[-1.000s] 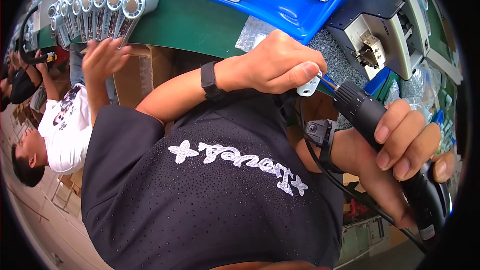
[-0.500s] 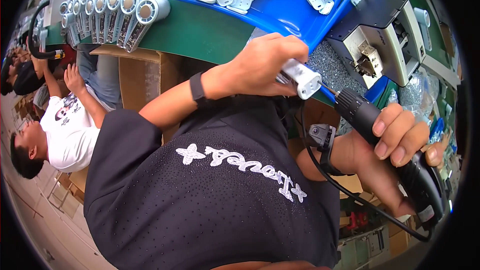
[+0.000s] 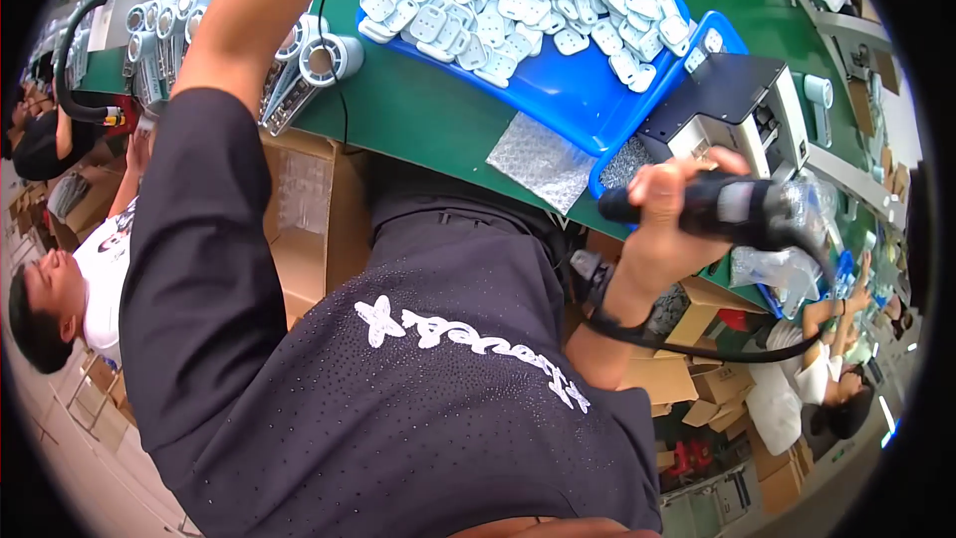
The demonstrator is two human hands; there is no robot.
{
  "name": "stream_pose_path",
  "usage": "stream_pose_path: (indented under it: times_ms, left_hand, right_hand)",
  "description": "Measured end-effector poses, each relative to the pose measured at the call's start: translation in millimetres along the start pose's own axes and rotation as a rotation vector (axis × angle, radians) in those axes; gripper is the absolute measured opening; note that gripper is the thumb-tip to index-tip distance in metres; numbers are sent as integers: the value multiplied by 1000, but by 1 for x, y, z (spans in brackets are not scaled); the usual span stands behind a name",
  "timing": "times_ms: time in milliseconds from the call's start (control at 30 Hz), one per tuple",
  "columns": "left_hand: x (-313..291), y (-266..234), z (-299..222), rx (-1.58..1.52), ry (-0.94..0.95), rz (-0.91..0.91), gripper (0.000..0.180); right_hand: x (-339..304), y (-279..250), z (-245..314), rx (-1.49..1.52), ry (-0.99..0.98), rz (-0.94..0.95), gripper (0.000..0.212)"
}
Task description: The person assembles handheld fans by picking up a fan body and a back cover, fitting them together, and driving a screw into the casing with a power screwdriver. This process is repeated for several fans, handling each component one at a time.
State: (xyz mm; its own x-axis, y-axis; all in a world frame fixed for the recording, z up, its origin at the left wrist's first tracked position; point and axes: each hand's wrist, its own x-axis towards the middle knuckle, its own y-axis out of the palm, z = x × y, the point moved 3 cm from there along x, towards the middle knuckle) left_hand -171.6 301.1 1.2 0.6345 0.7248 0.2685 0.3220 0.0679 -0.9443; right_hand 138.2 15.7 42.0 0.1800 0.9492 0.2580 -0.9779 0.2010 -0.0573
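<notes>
Now the right hand (image 3: 665,221) is clamped around the black electric screwdriver (image 3: 732,211) beside the blue tray (image 3: 558,100), poised; left hand out of view.

Open green desk (image 3: 418,115) surface lies between the blue tray (image 3: 558,90) of white parts and the row of grey metal parts (image 3: 299,70) at left; only a sheet of bubble wrap (image 3: 543,159) lies there. To the right, the grey machine (image 3: 732,110) blocks the desk edge. The right hand (image 3: 667,224), gripping a black power screwdriver (image 3: 717,209), occupies the gap just before that machine.
</notes>
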Motion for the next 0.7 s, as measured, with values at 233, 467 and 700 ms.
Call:
stream_pose_path:
  times_ms: [233,467,700]
  left_hand:
    - [15,0,-17,92,67,-39,44]
    - [-137,-112,-146,-229,-351,-561,27]
    - [-304,-35,-190,142,-1017,-248,47]
  right_hand:
    - [-37,12,-43,-189,87,-53,40]
    - [47,46,-34,-958,118,115,43]
    - [76,70,-68,-1313,212,274,46]
